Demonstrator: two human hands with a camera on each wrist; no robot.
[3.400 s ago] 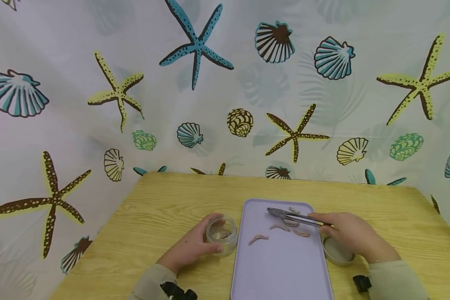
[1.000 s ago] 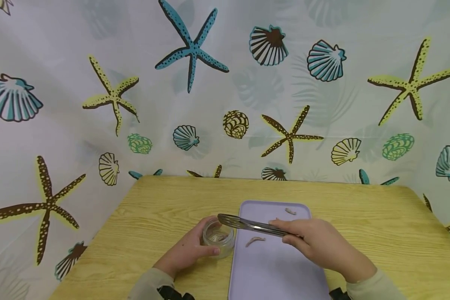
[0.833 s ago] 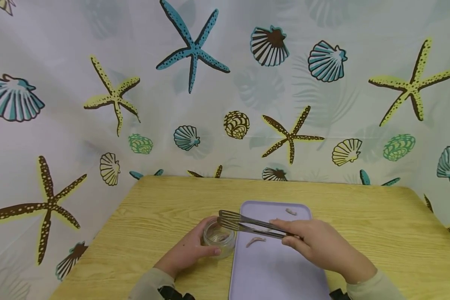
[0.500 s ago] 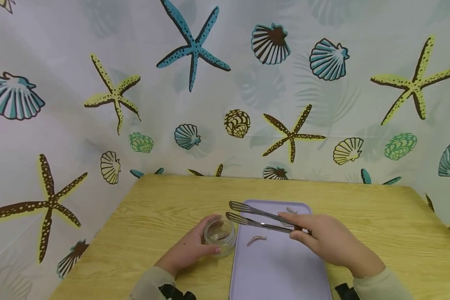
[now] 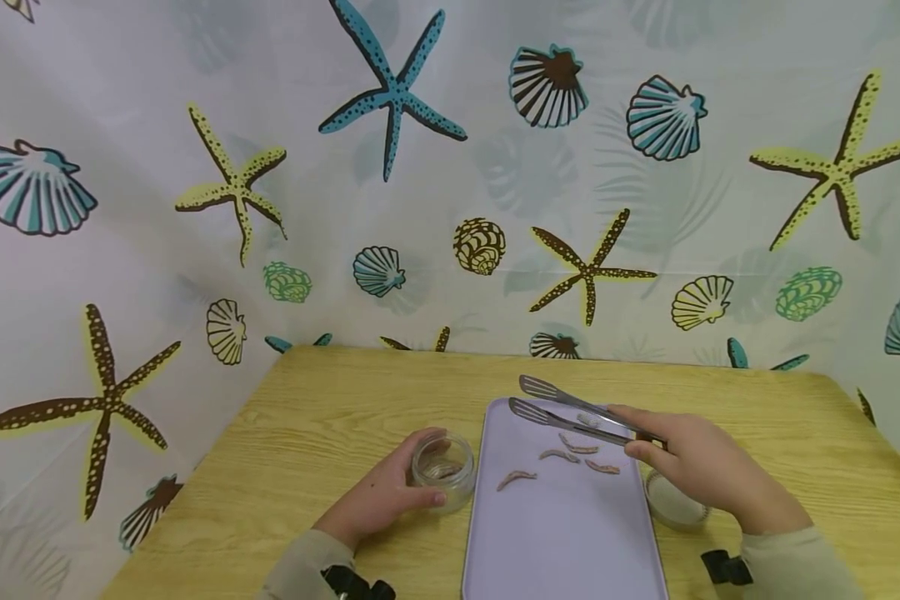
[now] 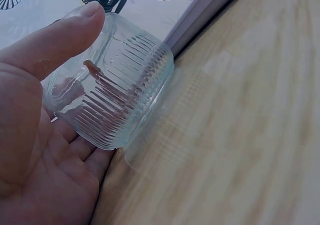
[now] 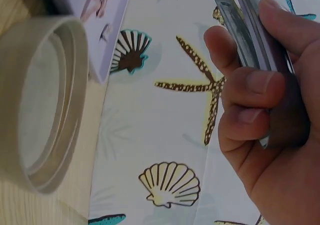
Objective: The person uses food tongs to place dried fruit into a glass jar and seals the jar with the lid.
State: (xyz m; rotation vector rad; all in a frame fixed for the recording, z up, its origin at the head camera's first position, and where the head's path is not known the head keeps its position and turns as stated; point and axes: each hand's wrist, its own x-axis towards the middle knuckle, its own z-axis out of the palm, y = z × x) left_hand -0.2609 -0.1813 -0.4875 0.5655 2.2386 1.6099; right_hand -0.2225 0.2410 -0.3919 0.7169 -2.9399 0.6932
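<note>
My left hand (image 5: 386,483) grips a ribbed clear glass jar (image 6: 115,85) at the tray's left side. Inside the jar lie some brownish pieces, blurred through the glass. With thumb and curled fingers, my right hand (image 5: 708,462) holds metal tongs (image 5: 528,409), whose slotted tips stand apart with nothing seen between them. The tips hang over the far part of a lilac tray (image 5: 562,533). On that tray lie several thin, curved, brownish dried pieces (image 5: 516,478), mostly just below the tongs.
A round beige lid (image 5: 675,504) lies on the wood-grain table (image 5: 345,400) by the tray's right edge, under my right hand. A curtain (image 5: 435,183) printed with shells and starfish hangs behind the table.
My right hand has carried the tongs from over the jar to the right, above the pieces on the tray. The tongs' tips spread apart over the jar. My left hand keeps holding the jar.
</note>
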